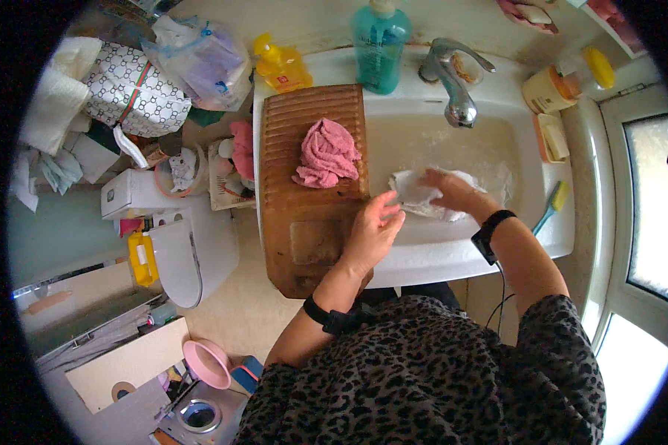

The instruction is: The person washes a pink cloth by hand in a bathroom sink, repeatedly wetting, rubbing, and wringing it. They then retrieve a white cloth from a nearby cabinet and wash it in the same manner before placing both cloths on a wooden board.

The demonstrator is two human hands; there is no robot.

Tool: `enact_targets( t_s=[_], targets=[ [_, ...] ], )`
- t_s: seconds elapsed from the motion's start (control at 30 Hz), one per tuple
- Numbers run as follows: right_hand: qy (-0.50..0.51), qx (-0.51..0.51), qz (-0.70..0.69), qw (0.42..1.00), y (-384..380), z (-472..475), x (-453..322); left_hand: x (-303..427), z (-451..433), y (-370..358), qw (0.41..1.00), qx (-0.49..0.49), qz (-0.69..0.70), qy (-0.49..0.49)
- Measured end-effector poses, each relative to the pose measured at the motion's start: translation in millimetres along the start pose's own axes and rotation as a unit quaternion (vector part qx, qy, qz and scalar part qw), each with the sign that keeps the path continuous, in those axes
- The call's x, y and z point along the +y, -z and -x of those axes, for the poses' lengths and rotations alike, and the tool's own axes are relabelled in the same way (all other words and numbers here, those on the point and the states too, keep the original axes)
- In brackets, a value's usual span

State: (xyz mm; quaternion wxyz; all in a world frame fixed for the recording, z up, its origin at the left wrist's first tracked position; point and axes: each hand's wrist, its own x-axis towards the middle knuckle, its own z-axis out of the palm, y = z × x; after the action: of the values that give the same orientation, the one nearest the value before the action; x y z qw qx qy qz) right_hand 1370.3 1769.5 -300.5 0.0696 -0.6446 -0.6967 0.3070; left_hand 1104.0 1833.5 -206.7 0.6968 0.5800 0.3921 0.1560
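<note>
A white cloth (417, 194) lies in the cloudy water of a white sink (423, 258). My right hand (453, 192) is over the cloth with its fingers spread and slightly blurred; whether it presses on the cloth is hard to see. My left hand (374, 225) hovers at the sink's left side, fingers apart and holding nothing, beside the right edge of a wooden washboard (289, 211). On the ridged board rests a crumpled, twisted pink towel (327, 153). Above the basin reaches a chrome faucet (457, 89), with no stream of water showing.
Behind the board stand a yellow pump bottle (283, 64) and a large teal pump bottle (379, 47). Along the right rim sit a jar (548, 92), a soap dish (551, 139) and a scrub brush (551, 206). A toilet (178, 256) and a pink basin (207, 362) are to the left.
</note>
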Motion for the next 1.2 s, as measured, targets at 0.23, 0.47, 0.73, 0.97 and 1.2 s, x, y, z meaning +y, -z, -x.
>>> enact_targets(
  t_s=[0.23, 0.47, 0.73, 0.97, 1.2],
  targets=[
    [-0.315, 0.01, 0.001, 0.949, 7.9, 17.7, -1.0, -13.6, -2.7, -5.4, 1.0, 0.013, 0.019, -0.01],
    [-0.088, -0.101, 0.005, 0.991, 7.3, -7.7, 19.1, -15.5, -5.6, -20.8, 0.999, 0.029, 0.011, -0.026],
    [-0.274, 0.027, 0.032, 0.961, -3.2, -14.5, 39.0, -16.2, -11.3, -33.2, 0.997, 0.048, 0.034, 0.045],
    [-0.203, 0.052, -0.044, 0.977, -0.3, -14.8, 62.6, -21.1, -19.0, -33.9, 0.993, 0.073, 0.067, 0.057],
    [-0.2, 0.018, -0.006, 0.98, -10.2, -14.3, 45.7, -16.7, -29.3, -47.7, 0.982, 0.097, 0.094, 0.13]
  ],
)
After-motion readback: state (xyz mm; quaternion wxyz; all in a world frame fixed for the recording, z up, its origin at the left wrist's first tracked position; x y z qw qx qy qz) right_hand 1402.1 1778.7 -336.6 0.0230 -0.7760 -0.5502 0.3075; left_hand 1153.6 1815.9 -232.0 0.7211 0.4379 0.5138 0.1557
